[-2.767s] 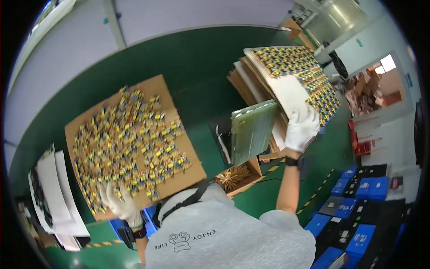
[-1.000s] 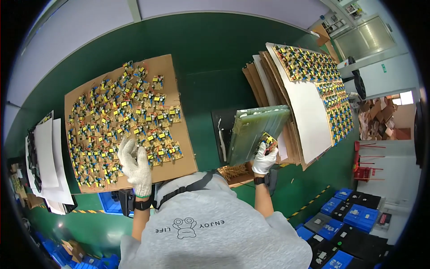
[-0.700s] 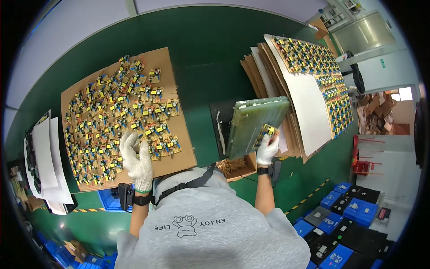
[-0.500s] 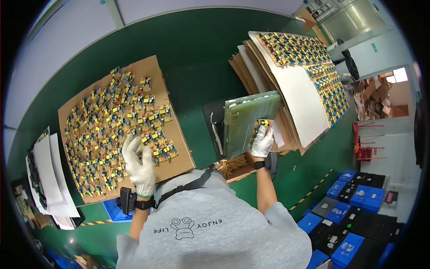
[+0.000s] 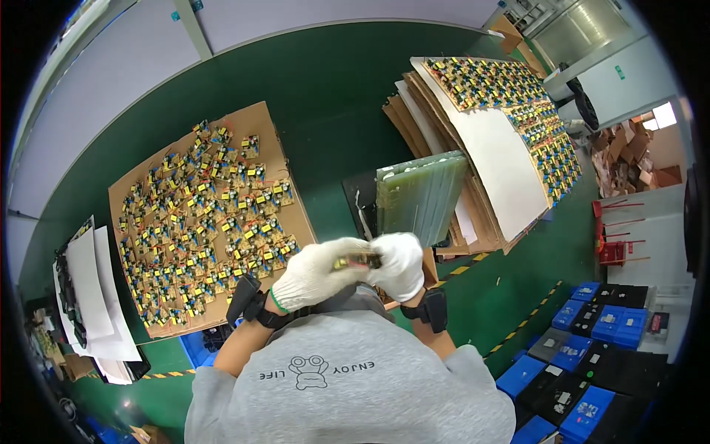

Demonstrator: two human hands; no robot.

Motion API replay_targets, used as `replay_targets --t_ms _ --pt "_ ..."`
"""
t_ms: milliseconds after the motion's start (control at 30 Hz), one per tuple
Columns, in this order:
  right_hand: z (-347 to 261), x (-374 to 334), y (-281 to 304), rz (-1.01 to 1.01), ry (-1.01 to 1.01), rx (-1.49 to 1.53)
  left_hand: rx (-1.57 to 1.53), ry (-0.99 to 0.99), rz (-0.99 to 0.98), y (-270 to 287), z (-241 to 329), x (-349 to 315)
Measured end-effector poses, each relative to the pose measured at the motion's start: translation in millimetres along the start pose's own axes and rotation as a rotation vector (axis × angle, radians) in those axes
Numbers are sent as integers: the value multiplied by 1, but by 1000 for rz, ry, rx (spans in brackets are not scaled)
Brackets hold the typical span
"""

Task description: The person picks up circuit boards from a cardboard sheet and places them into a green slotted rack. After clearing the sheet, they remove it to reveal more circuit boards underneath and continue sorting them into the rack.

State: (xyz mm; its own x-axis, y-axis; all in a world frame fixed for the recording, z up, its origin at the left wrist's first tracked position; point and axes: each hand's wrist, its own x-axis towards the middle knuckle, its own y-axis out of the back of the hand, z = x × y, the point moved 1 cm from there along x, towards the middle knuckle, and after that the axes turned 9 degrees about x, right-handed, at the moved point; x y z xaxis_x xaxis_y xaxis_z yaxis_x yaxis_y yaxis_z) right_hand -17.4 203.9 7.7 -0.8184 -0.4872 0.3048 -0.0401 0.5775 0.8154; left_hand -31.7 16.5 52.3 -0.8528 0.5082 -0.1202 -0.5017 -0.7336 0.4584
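Observation:
My left hand [image 5: 314,272] and my right hand [image 5: 400,265], both in white work gloves, meet in front of my body. Between them is a small circuit board [image 5: 358,261], blurred by motion, with dark parts and a bit of yellow. The fingers of both hands close on it from either side. To the left, many similar circuit boards [image 5: 200,200] with yellow and blue parts cover a brown cardboard sheet [image 5: 260,122]. Just beyond my right hand stands an upright greenish translucent block of panels [image 5: 421,194].
At the right, a tall stack of cardboard and white sheets [image 5: 492,152] carries rows of boards [image 5: 488,83]. White sheets [image 5: 90,285] lean at the far left. Blue and black bins [image 5: 569,355] fill the lower right floor. A red rack [image 5: 611,233] stands by the wall.
My right hand has come from beside the greenish block to the middle with a circuit board. My left hand has left the boards on the cardboard and joined it.

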Motion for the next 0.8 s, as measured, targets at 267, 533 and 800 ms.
replay_targets --t_ms 267,533,800 --pt "22 -55 -70 675 -714 830 -767 444 103 -28 -1 14" --pt "68 -31 6 904 -729 353 -118 245 119 -24 -53 -14" --pt "98 -32 -13 770 -647 210 -395 477 60 -8 -26 -18"
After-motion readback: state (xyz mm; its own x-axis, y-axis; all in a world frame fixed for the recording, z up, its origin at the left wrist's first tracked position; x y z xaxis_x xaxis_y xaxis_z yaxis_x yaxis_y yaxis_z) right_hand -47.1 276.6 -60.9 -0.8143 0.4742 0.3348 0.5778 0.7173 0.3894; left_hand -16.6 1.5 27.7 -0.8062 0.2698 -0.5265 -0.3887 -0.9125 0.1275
